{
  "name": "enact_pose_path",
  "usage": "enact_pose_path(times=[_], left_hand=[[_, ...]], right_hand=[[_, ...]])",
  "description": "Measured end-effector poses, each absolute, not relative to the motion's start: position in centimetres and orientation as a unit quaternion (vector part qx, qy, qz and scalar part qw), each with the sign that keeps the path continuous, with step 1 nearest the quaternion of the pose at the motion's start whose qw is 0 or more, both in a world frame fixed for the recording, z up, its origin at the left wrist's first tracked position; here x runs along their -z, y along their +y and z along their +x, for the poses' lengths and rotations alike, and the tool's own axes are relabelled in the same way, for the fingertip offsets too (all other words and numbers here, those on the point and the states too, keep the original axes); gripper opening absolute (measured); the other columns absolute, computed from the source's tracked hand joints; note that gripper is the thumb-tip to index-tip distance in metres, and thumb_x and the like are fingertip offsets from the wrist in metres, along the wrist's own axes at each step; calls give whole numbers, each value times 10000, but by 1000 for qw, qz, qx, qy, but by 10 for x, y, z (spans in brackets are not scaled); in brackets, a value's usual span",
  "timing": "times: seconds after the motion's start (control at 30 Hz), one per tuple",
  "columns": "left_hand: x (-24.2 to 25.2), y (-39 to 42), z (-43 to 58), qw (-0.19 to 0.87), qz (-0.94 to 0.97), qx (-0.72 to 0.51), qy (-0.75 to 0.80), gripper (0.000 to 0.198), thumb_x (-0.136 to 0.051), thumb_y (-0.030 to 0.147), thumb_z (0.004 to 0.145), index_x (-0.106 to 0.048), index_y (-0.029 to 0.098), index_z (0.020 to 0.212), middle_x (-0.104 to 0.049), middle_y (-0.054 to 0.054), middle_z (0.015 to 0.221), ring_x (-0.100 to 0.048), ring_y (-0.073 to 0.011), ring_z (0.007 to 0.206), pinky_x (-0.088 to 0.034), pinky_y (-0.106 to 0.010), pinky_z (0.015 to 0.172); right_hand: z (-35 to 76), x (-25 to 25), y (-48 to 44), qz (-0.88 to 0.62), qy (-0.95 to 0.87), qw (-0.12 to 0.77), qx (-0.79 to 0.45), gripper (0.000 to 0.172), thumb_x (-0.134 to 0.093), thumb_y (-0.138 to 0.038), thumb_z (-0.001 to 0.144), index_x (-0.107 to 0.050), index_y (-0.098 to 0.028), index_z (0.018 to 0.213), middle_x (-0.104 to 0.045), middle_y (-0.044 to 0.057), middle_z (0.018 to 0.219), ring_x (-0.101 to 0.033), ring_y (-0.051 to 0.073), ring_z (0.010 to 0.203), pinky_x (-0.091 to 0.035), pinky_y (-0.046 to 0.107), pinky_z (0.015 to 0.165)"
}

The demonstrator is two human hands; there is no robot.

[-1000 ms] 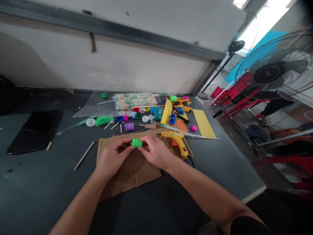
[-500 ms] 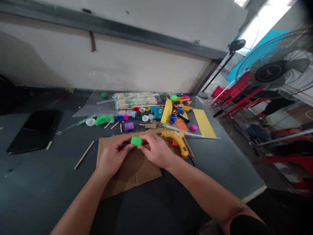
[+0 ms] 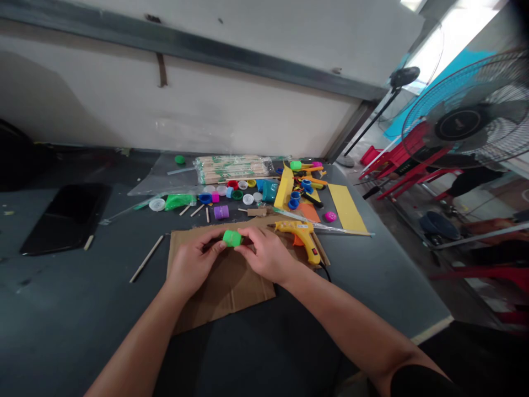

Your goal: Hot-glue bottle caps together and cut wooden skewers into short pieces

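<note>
**Pinched Tight in the Middle**

The left hand [image 3: 192, 263] and the right hand [image 3: 266, 256] are both grasping a bright green plastic bottle cap [image 3: 232, 238]. The fingertips of each hand press on its sides, one hand on each side, so the cap is pinched between them. It is up in the air, just above a flat piece of brown cardboard [image 3: 223, 295], and the hands are curled over the card.

The card lies on a dark gray table [image 3: 82, 325]. Just right of the right hand, a yellow hot glue gun [image 3: 298, 234] lies on the card's far corner, with a thin black cord [image 3: 326, 273] coming from its handle. A thin wooden stick [image 3: 146, 259] lies on the table, left of the card.

Past the card, many small things are spread out. There is a purple plastic cap [image 3: 221, 212], lots of colorful bottle caps, a long yellow paper strip [image 3: 347, 208], and a clear bag of wooden sticks [image 3: 233, 169]. A flat black rectangle [image 3: 66, 219] lies far to the left. A big black standing fan [image 3: 458, 124] is off to the right, near red plastic chairs [image 3: 397, 160].
</note>
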State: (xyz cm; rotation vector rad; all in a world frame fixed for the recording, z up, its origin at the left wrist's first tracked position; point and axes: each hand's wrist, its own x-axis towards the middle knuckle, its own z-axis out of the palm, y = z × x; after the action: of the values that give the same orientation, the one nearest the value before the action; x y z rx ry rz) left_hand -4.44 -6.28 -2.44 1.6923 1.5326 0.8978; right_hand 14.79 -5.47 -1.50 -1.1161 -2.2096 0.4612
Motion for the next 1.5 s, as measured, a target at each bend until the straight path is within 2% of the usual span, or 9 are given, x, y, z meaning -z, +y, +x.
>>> enact_pose_path(times=[0.57,0.83,1.0,1.1,1.23,1.37,1.5], left_hand=[[25,-62,-45,318,654,-348,592,294,-565,395,824,-704,254,1041,-754,-32,1009,-687,-272,942,-548,-394,809],[24,-63,-39,367,611,-392,582,353,-590,374,816,-661,223,1127,-714,-56,1118,-635,-269,1075,-493,-430,934],[25,-65,-24,451,526,-478,540,402,-697,364,739,-594,192,1087,-693,-69,1071,-654,-223,1002,-508,-399,925],[23,-67,-18,456,495,-494,551,442,-750,341,677,-559,190,1045,-679,-59,1023,-662,-214,962,-523,-390,900],[22,-68,-17,451,502,-488,553,415,-722,348,698,-556,188,1044,-673,-65,1031,-666,-217,943,-529,-400,885],[23,-68,-18,441,503,-505,546,416,-692,315,718,-543,185,1084,-674,-79,1057,-659,-216,985,-522,-397,904],[21,-69,-18,448,514,-510,525,461,-676,290,741,-513,191,1161,-659,-93,1130,-633,-218,1073,-494,-394,958]], right_hand=[[144,19,-56,-426,-849,276,-147,206,-584,-220,877,-538,-165,1071,-673,124,1005,-636,249,945,-511,395,829],[148,16,-55,-429,-832,318,-148,209,-578,-248,886,-529,-186,1081,-653,93,994,-618,218,901,-508,353,794],[145,14,-55,-445,-815,343,-143,196,-601,-205,847,-512,-192,1021,-628,88,973,-602,220,892,-511,353,770],[142,14,-55,-431,-825,342,-129,149,-584,-196,851,-514,-188,983,-619,103,977,-584,230,926,-507,372,803],[140,13,-57,-402,-841,341,-121,72,-528,-171,878,-533,-188,948,-603,116,998,-557,231,987,-491,384,866],[143,12,-59,-392,-829,366,-155,112,-547,-164,857,-543,-201,963,-602,94,1024,-555,218,1027,-483,371,898],[145,13,-58,-459,-749,412,-243,261,-639,-244,793,-537,-198,1029,-601,68,1008,-583,182,862,-528,327,759]])
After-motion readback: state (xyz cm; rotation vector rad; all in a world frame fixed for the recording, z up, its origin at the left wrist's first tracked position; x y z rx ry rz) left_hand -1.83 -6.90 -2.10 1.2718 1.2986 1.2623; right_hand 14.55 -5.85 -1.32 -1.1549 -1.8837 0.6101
